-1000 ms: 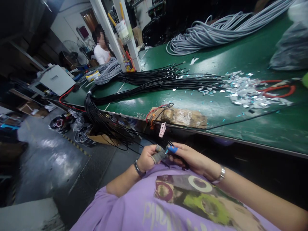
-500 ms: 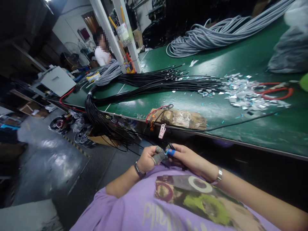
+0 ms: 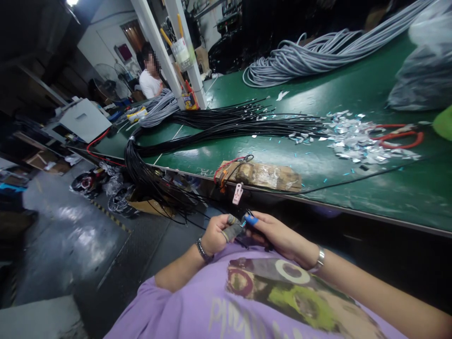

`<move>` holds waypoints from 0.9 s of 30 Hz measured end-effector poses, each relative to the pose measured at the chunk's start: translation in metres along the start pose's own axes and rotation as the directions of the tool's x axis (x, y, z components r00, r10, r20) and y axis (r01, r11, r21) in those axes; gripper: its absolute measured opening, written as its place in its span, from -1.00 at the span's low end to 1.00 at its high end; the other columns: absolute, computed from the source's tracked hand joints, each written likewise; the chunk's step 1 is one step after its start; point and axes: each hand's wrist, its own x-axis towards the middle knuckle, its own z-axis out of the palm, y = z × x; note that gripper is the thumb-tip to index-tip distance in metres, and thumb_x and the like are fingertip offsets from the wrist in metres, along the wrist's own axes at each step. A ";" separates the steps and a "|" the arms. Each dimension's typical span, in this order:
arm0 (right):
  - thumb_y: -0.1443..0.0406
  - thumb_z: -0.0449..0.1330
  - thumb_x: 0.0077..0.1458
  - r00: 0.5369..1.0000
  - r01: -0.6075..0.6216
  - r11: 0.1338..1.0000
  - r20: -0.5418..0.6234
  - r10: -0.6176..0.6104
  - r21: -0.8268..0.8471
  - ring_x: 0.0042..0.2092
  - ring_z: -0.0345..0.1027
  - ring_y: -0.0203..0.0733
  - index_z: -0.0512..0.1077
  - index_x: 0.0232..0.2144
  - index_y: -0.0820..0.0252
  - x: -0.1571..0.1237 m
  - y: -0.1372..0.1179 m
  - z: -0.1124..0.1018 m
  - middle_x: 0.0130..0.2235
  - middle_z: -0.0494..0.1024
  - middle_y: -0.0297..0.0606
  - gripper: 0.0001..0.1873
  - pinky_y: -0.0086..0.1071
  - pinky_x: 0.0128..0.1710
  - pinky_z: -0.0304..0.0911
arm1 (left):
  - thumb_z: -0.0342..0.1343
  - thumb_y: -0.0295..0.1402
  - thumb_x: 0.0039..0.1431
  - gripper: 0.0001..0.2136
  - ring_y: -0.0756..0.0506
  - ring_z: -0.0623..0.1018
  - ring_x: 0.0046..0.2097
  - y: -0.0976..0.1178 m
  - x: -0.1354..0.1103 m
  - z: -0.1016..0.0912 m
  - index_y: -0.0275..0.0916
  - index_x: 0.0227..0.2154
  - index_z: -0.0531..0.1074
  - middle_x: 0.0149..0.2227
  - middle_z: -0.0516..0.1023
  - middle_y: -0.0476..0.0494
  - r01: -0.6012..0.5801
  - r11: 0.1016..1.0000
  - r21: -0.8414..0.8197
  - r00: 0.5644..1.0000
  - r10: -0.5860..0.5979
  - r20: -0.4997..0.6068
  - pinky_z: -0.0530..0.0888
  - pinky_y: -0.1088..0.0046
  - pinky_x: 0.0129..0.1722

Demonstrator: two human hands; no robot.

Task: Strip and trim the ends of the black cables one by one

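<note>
My left hand (image 3: 219, 233) and my right hand (image 3: 277, 233) meet close to my chest, below the edge of the green table (image 3: 318, 165). Both pinch the end of a thin black cable (image 3: 243, 221) between taped fingertips. The left thumb wears grey tape, and a right fingertip wears blue tape. The cable runs up over the table edge to the right. A thick bundle of black cables (image 3: 226, 125) lies across the table and droops over its left edge.
A taped block (image 3: 263, 175) with red wires and a pink clip sits at the table edge. Foil scraps (image 3: 353, 134) and red-handled scissors (image 3: 402, 136) lie right. Grey cable coils (image 3: 310, 54) fill the back. A person in white (image 3: 150, 80) sits far left.
My hands stay pinched on the cable end with only small finger shifts. The view has drifted slightly.
</note>
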 end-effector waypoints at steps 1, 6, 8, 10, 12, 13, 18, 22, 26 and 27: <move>-0.10 0.32 -0.23 1.000 -0.004 1.000 -0.002 0.004 0.000 -0.65 -0.05 -0.51 0.27 -0.52 0.19 0.000 0.000 0.000 -0.60 0.33 -0.47 -0.47 -0.54 -0.68 -0.19 | 0.30 0.10 -0.25 -0.49 0.14 0.17 -0.67 0.000 0.000 0.000 -0.31 -0.61 0.36 -0.74 0.24 0.10 0.003 1.000 -0.002 1.000 -0.003 0.001 0.11 0.58 -0.65; -0.10 0.35 -0.28 0.999 -0.024 0.999 0.025 0.025 -0.041 -0.63 -0.04 -0.50 0.25 -0.49 0.18 -0.002 -0.005 -0.001 -0.58 0.31 -0.48 -0.44 -0.54 -0.66 -0.21 | 0.32 0.06 -0.25 -0.51 0.15 0.17 -0.67 -0.002 -0.001 -0.001 -0.31 -0.62 0.34 -0.73 0.25 0.10 0.030 0.999 0.021 1.000 -0.030 -0.002 0.10 0.59 -0.65; -0.10 0.35 -0.28 0.999 -0.001 0.995 0.053 0.006 -0.095 -0.62 -0.06 -0.49 0.25 -0.48 0.18 -0.003 -0.006 -0.002 -0.58 0.27 -0.50 -0.44 -0.53 -0.66 -0.19 | 0.33 0.04 -0.24 -0.52 0.15 0.17 -0.67 -0.003 -0.001 -0.002 -0.31 -0.62 0.32 -0.73 0.25 0.11 0.034 0.999 0.021 0.999 -0.034 -0.009 0.10 0.59 -0.65; -0.10 0.34 -0.25 0.994 0.093 0.978 0.079 -0.080 -0.185 -0.58 -0.01 -0.45 0.26 -0.48 0.18 -0.002 -0.005 -0.004 -0.56 0.26 -0.49 -0.46 -0.50 -0.62 -0.07 | 0.32 0.04 -0.23 -0.52 0.15 0.16 -0.68 -0.004 -0.001 -0.003 -0.31 -0.62 0.31 -0.74 0.24 0.11 0.033 0.999 0.013 0.999 -0.033 -0.021 0.10 0.59 -0.65; -0.10 0.30 -0.18 0.968 0.250 0.910 0.093 -0.232 -0.332 -0.51 0.11 -0.36 0.28 -0.49 0.17 -0.002 -0.003 -0.005 -0.53 0.31 -0.43 -0.50 -0.44 -0.53 0.09 | 0.30 0.07 -0.23 -0.51 0.15 0.16 -0.68 -0.005 -0.001 -0.003 -0.30 -0.61 0.31 -0.75 0.24 0.11 0.041 0.999 -0.006 0.999 -0.041 -0.016 0.09 0.59 -0.66; -0.09 0.27 -0.12 0.944 0.326 0.845 0.098 -0.315 -0.424 -0.47 0.16 -0.31 0.29 -0.50 0.17 -0.002 -0.002 -0.006 -0.51 0.35 -0.39 -0.53 -0.40 -0.46 0.15 | 0.30 0.08 -0.24 -0.50 0.15 0.16 -0.69 -0.006 -0.001 -0.003 -0.30 -0.61 0.31 -0.75 0.24 0.12 0.049 0.999 -0.018 0.999 -0.049 -0.008 0.09 0.59 -0.66; -0.02 0.09 0.11 0.830 0.479 0.522 0.169 -0.532 -0.706 -0.44 0.27 -0.21 0.36 -0.46 0.17 -0.002 0.000 -0.011 -0.47 0.47 -0.25 -0.62 -0.34 -0.41 0.20 | 0.28 0.13 -0.26 -0.47 0.15 0.13 -0.71 -0.006 0.001 -0.002 -0.29 -0.59 0.31 -0.77 0.23 0.13 0.076 0.995 -0.061 0.997 -0.075 0.008 0.06 0.59 -0.68; 0.00 0.05 0.15 0.797 0.519 0.471 0.205 -0.567 -0.714 -0.44 0.31 -0.21 0.38 -0.39 0.19 -0.004 -0.001 -0.012 -0.45 0.49 -0.23 -0.62 -0.36 -0.44 0.23 | 0.26 0.14 -0.25 -0.47 0.15 0.12 -0.71 -0.006 0.002 -0.001 -0.28 -0.59 0.30 -0.78 0.23 0.13 0.086 0.993 -0.084 0.996 -0.086 0.006 0.05 0.59 -0.69; 0.02 0.02 0.17 0.787 0.505 0.456 0.173 -0.592 -0.733 -0.41 0.33 -0.19 0.39 -0.38 0.18 -0.005 -0.002 -0.010 -0.43 0.50 -0.21 -0.63 -0.34 -0.39 0.24 | 0.28 0.11 -0.24 -0.49 0.14 0.13 -0.71 -0.006 0.002 -0.001 -0.28 -0.59 0.30 -0.77 0.22 0.13 0.067 0.995 -0.069 0.998 -0.067 0.004 0.07 0.59 -0.68; 0.02 0.00 0.18 0.794 0.494 0.472 0.158 -0.586 -0.730 -0.42 0.32 -0.19 0.38 -0.41 0.17 -0.004 -0.002 -0.009 -0.44 0.49 -0.22 -0.62 -0.34 -0.40 0.23 | 0.29 0.09 -0.24 -0.50 0.14 0.14 -0.70 -0.006 0.002 -0.001 -0.28 -0.59 0.31 -0.77 0.22 0.13 0.060 0.997 -0.052 0.998 -0.059 0.015 0.08 0.59 -0.67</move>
